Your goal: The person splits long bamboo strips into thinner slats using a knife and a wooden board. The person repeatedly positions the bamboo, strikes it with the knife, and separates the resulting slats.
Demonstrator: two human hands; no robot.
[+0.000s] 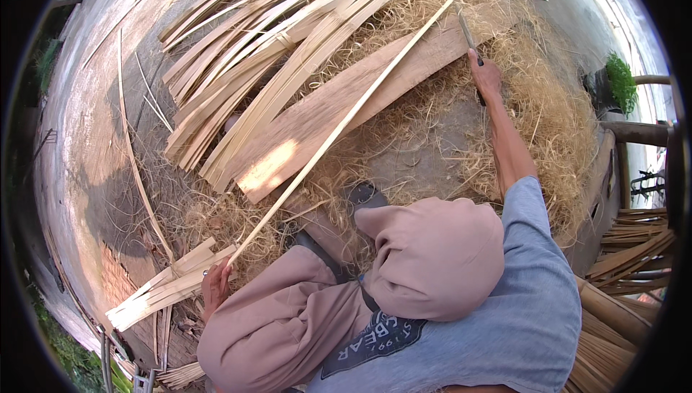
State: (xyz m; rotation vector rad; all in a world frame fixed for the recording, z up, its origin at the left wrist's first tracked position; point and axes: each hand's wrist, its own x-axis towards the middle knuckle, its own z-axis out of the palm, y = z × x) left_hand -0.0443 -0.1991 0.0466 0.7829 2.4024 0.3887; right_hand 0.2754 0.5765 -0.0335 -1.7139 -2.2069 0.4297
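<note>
My left hand (215,288), wearing a ring, is closed around the near end of a long, thin, pale bamboo strip (346,119). The strip slants away to the upper right, passing over a wide wooden plank (339,108). Out at the far right, my right hand (485,76) grips the dark handle of a knife (466,31). Its narrow blade points away from me, beside the far part of the plank and right of the strip. Whether the blade touches either one, I cannot tell.
Bundles of split strips (252,61) lie beyond the plank, left of centre. Curly shavings (540,119) cover the ground at right. A small bundle (166,288) rests beside my left hand. More strips (631,249) and wooden poles (641,134) stand at the right edge.
</note>
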